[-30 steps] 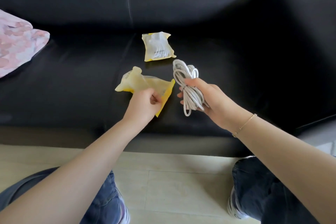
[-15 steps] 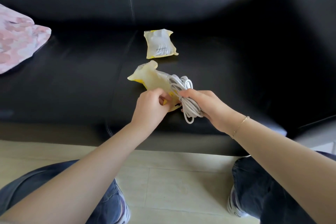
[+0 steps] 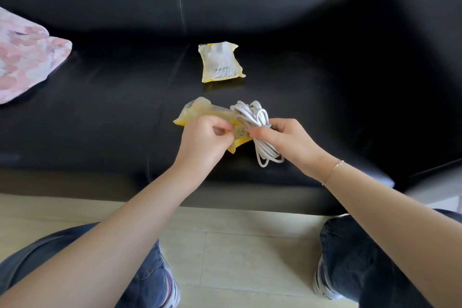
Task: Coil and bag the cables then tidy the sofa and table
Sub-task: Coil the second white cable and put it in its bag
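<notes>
Coiled white cable [image 3: 260,130] now against, perhaps entering, yellow bag [image 3: 200,114]

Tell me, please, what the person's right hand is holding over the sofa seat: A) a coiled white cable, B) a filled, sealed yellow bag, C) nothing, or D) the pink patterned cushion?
A: the right hand grips the coiled white cable beside the empty yellow bag pinched by the left hand.
</notes>
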Action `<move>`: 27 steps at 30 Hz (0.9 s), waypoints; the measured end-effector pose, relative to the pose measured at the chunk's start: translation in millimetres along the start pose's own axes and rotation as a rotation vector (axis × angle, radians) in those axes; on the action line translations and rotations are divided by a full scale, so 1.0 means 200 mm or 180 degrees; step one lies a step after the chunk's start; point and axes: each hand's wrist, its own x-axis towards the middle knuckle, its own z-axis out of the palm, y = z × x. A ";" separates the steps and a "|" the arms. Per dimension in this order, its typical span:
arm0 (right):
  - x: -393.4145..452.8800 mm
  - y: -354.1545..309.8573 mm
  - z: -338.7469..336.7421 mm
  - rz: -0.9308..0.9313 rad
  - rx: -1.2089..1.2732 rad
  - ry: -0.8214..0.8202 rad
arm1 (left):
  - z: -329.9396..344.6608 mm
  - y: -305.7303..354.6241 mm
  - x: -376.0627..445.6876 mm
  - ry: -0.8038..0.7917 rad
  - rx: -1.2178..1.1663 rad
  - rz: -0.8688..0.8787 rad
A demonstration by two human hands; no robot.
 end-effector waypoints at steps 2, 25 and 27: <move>0.00 -0.01 0.01 -0.0035 0.0006 0.0011 | -0.01 0.01 0.00 0.0275 0.0285 0.0241; 0.04 -0.01 -0.03 -0.0788 -0.1680 -0.0552 | -0.02 -0.05 0.04 0.0316 0.0776 0.0810; 0.03 0.01 -0.03 -0.0812 -0.1681 -0.0586 | -0.02 -0.07 0.06 0.0162 0.0722 0.0700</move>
